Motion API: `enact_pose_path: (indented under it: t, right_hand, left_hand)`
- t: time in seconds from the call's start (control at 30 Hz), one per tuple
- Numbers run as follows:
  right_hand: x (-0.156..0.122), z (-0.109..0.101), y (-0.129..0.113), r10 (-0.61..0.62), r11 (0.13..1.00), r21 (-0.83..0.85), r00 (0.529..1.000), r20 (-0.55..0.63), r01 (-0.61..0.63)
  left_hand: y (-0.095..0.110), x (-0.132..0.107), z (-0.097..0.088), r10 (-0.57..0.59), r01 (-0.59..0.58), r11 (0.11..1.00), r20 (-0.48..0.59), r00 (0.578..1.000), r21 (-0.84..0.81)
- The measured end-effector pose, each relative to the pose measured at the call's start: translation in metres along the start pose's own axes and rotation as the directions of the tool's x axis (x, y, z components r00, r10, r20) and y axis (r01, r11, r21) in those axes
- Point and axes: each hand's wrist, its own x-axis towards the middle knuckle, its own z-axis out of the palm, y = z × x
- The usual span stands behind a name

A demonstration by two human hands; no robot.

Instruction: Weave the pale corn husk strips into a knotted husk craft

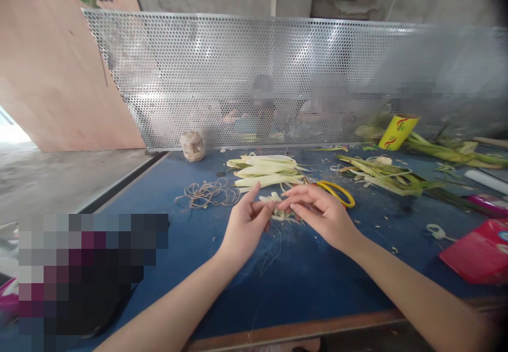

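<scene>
My left hand (248,218) is closed in a pinch on a small pale piece of corn husk (271,198), held just above the table. My right hand (325,213) meets it from the other side, its fingertips closed on the same piece; the exact grip is partly hidden. Thin pale shreds (282,215) hang under the fingers. Right behind my hands lies a stack of pale green corn husks (270,170). Scissors with yellow handles (344,194) rest beside it, partly covered by my right hand.
Left on the blue table (178,278) lie a tangle of thin twine (210,193) and a whitish spool-like roll (192,146). Green husk scraps (389,176), a yellow roll (398,132) and a red packet (478,251) are at right. A perforated metal screen (222,77) borders the back.
</scene>
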Motion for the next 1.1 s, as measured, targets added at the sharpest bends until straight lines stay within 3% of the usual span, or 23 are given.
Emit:
enact_pose_path:
  t: [0.13, 0.33, 0.47, 0.57, 0.73, 0.8, 0.9, 1.0, 1.1]
  right_hand:
    - [0.004, 0.0, 0.001, 0.069, 0.998, 0.002, 0.997, -0.039, -0.069]
    - [0.004, 0.003, 0.005, 0.118, 0.99, -0.09, 0.99, 0.079, -0.11]
    - [0.004, 0.002, 0.004, 0.154, 0.988, 0.004, 0.983, 0.099, -0.155]
    - [0.005, 0.0, 0.005, 0.118, 0.992, 0.041, 0.988, 0.102, -0.123]
    - [0.004, -0.001, 0.008, 0.067, 0.922, 0.374, 0.992, 0.103, -0.101]
    - [0.003, -0.002, 0.007, 0.034, 0.903, 0.421, 0.99, 0.14, -0.09]
    - [0.002, -0.003, 0.003, -0.046, 0.938, 0.345, 0.978, 0.205, -0.028]
    - [0.001, -0.004, -0.002, -0.121, 0.989, 0.111, 0.953, 0.276, 0.093]
    - [0.001, -0.006, -0.007, -0.231, 0.962, -0.062, 0.912, 0.34, 0.267]
  left_hand:
    - [-0.004, -0.003, 0.001, 0.036, -0.042, 0.994, 0.06, 0.998, 0.099]
    - [-0.008, -0.008, -0.001, 0.156, -0.201, 0.952, 0.201, 0.967, 0.231]
    - [-0.008, -0.009, -0.003, 0.169, -0.243, 0.941, 0.297, 0.94, 0.234]
    - [-0.009, -0.008, -0.002, 0.158, -0.228, 0.946, 0.283, 0.946, 0.231]
    - [-0.012, -0.008, -0.001, 0.157, -0.208, 0.961, 0.259, 0.953, 0.183]
    - [-0.013, -0.007, -0.001, 0.151, -0.191, 0.969, 0.234, 0.961, 0.159]
    - [-0.014, -0.006, -0.001, 0.115, -0.141, 0.983, 0.207, 0.972, 0.118]
    - [-0.01, -0.004, 0.0, 0.048, -0.053, 0.998, 0.187, 0.981, 0.02]
    - [-0.006, -0.004, 0.001, -0.002, 0.02, 0.995, 0.181, 0.983, -0.099]
